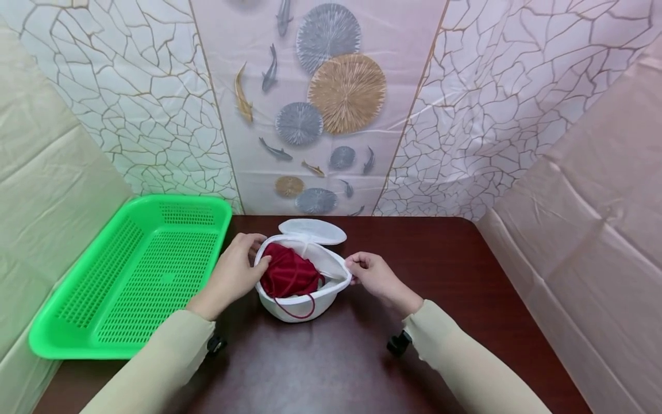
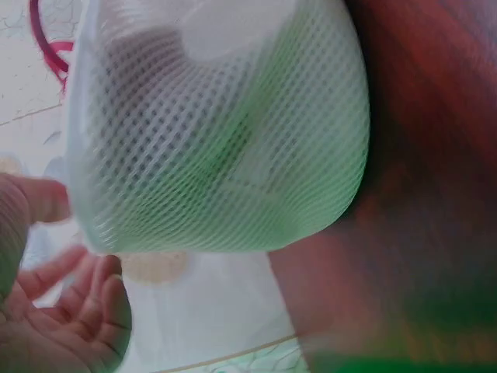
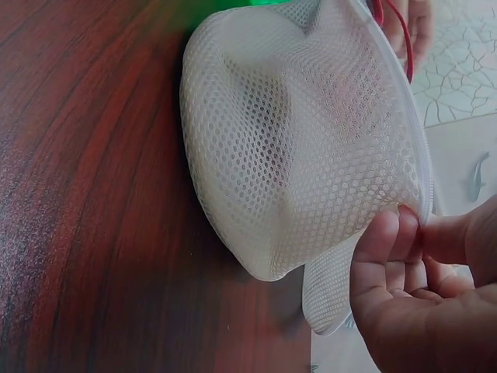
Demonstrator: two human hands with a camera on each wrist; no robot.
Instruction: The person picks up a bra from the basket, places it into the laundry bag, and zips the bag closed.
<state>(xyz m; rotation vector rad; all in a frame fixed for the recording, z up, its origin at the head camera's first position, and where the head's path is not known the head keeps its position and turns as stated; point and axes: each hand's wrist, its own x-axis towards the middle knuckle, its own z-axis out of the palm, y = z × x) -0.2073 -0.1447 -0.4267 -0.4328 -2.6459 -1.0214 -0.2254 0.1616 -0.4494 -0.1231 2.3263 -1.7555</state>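
Observation:
A white mesh laundry bag [image 1: 305,307] stands on the table with its round lid [image 1: 312,231] folded back behind the opening. Bunched inside is a dark red cloth [image 1: 289,271], its thin red cord looping over the front rim. My left hand [image 1: 239,267] holds the bag's left rim, thumb over the edge by the cloth and fingers outside. On the right, my right hand [image 1: 374,276] pinches the rim and draws it to a point. The right wrist view shows the thumb and fingertips on the zipper edge of the mesh [image 3: 311,155].
A green plastic basket [image 1: 222,230] with slotted sides stands left of the bag. Dark reddish wood forms the tabletop [image 1: 455,276]. Patterned sheeting [image 1: 465,115] covers the back wall, and beige sheeting [image 1: 595,201] hangs at the right side.

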